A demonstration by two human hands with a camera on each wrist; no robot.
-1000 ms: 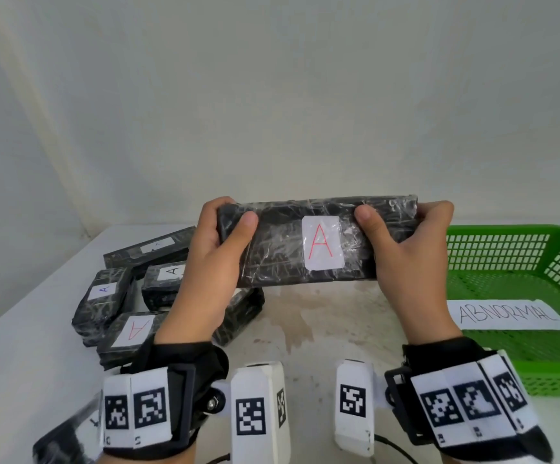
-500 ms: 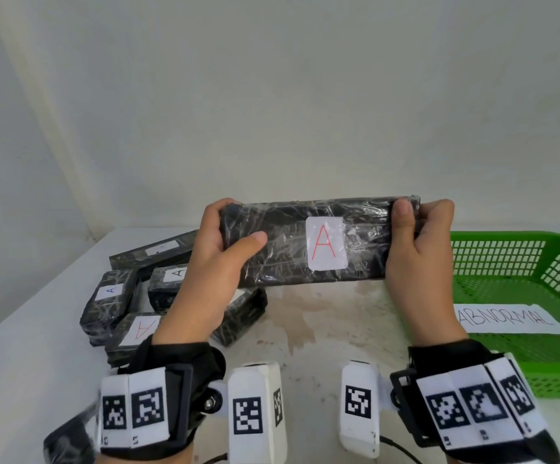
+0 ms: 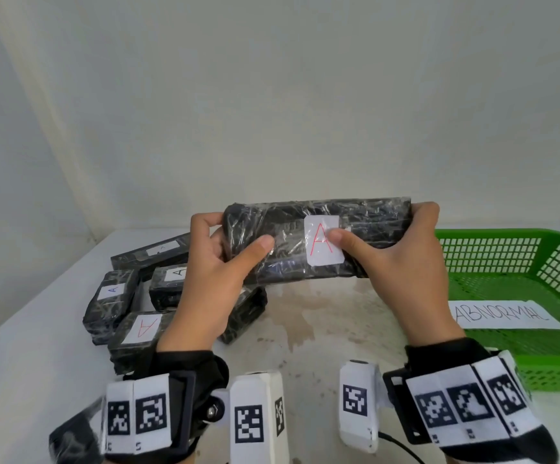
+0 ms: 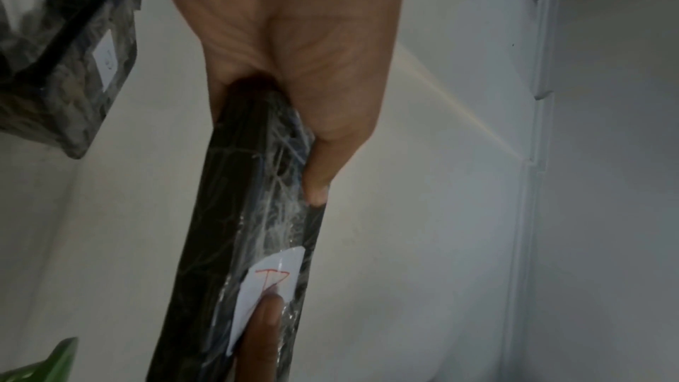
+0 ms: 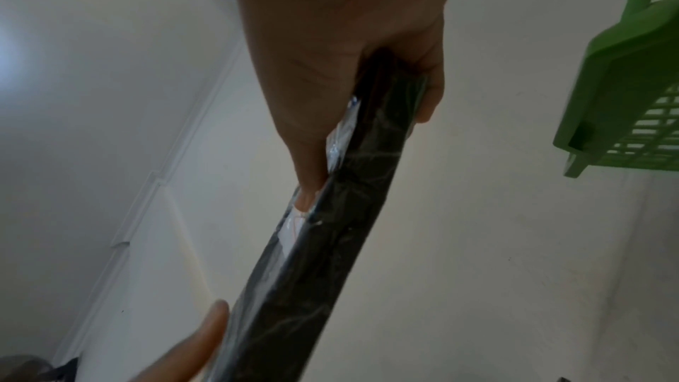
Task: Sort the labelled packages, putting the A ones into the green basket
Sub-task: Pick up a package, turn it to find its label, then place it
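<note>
A long black film-wrapped package [image 3: 292, 249] with a white label bearing a red A [image 3: 320, 244] is held level above the table by both hands. My left hand [image 3: 218, 262] grips its left end, thumb on the front face. My right hand [image 3: 402, 259] grips the right end, its thumb lying across onto the label. The left wrist view shows the package [image 4: 238, 243] running away from the palm; the right wrist view shows its narrow edge [image 5: 330, 228]. The green basket [image 3: 493, 236] stands at the right with a paper reading ABNORMAL [image 3: 503, 314] inside.
Several more black wrapped packages [image 3: 114, 296] with white labels lie heaped on the white table [image 3: 322, 323] at the left, partly behind my left hand. A pale wall rises behind the table. A cable trails near the front edge.
My right thumb has slid left along the package front until it rests on the A label. The package stays raised and has shifted only slightly.
</note>
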